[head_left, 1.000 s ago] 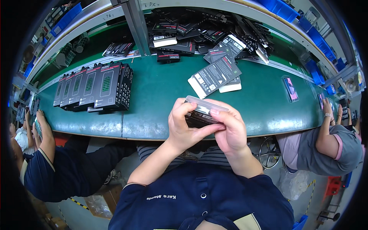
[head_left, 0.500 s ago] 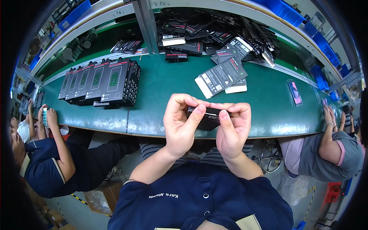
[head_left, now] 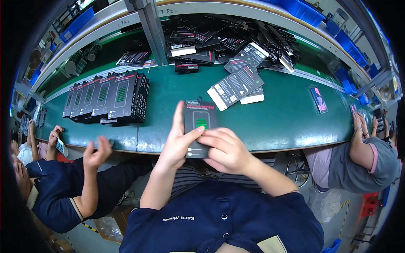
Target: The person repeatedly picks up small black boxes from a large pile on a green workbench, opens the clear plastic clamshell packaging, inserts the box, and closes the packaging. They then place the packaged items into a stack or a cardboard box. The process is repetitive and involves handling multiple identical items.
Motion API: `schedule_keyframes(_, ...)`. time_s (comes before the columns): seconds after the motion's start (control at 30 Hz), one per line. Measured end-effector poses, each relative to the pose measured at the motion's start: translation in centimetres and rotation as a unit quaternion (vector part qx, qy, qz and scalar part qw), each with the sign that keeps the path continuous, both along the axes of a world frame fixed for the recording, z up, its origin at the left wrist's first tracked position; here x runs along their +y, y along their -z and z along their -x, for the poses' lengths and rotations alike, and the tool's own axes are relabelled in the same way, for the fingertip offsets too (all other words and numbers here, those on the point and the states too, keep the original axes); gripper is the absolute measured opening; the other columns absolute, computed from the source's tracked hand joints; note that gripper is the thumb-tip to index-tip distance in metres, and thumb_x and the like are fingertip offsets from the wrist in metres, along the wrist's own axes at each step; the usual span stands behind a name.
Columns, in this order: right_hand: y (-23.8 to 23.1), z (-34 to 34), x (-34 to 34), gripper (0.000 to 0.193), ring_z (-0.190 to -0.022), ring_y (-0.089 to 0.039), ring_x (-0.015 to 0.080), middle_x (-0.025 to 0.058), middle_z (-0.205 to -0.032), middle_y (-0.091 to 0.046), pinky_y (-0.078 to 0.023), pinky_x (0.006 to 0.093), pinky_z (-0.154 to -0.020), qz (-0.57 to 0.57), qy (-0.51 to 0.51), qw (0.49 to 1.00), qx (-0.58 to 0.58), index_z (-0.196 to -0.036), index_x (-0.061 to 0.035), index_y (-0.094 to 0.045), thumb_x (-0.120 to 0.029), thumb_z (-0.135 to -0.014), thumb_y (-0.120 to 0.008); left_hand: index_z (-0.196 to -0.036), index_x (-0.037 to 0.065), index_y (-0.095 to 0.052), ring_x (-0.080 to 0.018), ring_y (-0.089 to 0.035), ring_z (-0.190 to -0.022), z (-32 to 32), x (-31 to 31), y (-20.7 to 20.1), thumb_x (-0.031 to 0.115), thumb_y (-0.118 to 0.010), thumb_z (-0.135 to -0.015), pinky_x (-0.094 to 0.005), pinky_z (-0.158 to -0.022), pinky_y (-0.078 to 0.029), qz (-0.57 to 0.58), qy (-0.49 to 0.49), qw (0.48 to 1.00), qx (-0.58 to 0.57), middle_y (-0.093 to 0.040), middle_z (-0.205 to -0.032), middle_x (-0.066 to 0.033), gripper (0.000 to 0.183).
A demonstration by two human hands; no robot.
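A dark grey box [head_left: 206,114] with a green battery picture stands upright between my hands, its printed front toward me, above the table's near edge. My left hand [head_left: 179,139] grips its left side, index finger stretched along the edge and thumb across the front. From the right, my right hand [head_left: 225,149] holds the lower right part, its fingers bent over the front near the green picture. To the left, similar filled-out boxes [head_left: 122,95] stand in rows. Beyond my hands, flat grey cartons [head_left: 236,86] with white flaps lie on the green table.
A heap of dark cartons [head_left: 236,42] fills the space under the shelf [head_left: 114,25]. A metal post [head_left: 151,31] rises behind the table [head_left: 168,92]. A clear package [head_left: 318,100] lies at right. Co-workers sit on both sides; one's hand [head_left: 97,154] is at my left.
My hands have turned the box from edge-on to front-facing. My right hand has moved from its top edge to its lower right. The left co-worker's hand has swung toward me.
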State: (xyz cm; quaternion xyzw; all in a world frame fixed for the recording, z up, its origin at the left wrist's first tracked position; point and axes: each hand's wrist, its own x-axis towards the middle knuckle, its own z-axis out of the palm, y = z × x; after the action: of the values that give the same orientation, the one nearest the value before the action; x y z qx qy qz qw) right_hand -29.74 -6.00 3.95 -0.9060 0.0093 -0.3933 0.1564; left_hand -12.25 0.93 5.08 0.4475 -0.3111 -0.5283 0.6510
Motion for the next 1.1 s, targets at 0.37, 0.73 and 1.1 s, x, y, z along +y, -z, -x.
schedule_keyframes(0.37, -0.3, 1.4, -10.6, 0.033, -0.117, -0.057, 0.0238, 0.0067, -0.119, -0.063, -0.039, 0.0401, -0.103, 0.276, 0.302, 0.897, 0.168, -0.116, -0.0086, -0.065, -0.012, -0.084, -0.058, -0.135, -0.003, -0.055, -0.0453, -0.044, -0.135, -2.0, -1.1, 0.6, 0.013, -0.077, -0.081, -0.0499, -0.110, -0.038, -0.018, -0.180, 0.609, -0.772, -0.046, -0.145, -0.0265, 0.060)
schedule_keyframes(0.73, 1.6, 19.3, -17.5, 0.042, -0.133, -0.047, 0.0419, 0.0207, -0.135, -0.055, -0.038, 0.0499, -0.112, 0.105, 0.484, 0.868, 0.032, -0.119, -0.0030, -0.059, 0.000, -0.078, -0.066, -0.148, 0.023, -0.046, -0.0356, -0.036, -0.143, 5.6, -2.0, 1.4, 0.044, -0.081, -0.074, -0.0533, -0.116, -0.029, 0.227, 0.198, 0.591, -0.748, -0.037, -0.157, -0.0123, 0.084)
schedule_keyframes(1.1, 3.2, 18.9, -10.9, 0.040, -0.117, -0.057, 0.0391, 0.0217, -0.122, -0.064, -0.043, 0.0484, -0.103, 0.019, 0.610, 0.774, 0.169, -0.118, 0.0050, -0.064, -0.026, -0.093, -0.065, -0.111, 0.011, -0.062, -0.0319, -0.050, -0.128, 6.6, -5.9, 1.3, 0.043, -0.084, -0.070, -0.0502, -0.110, -0.034, 0.294, 0.140, 0.661, -0.676, -0.057, -0.131, -0.0115, 0.057)
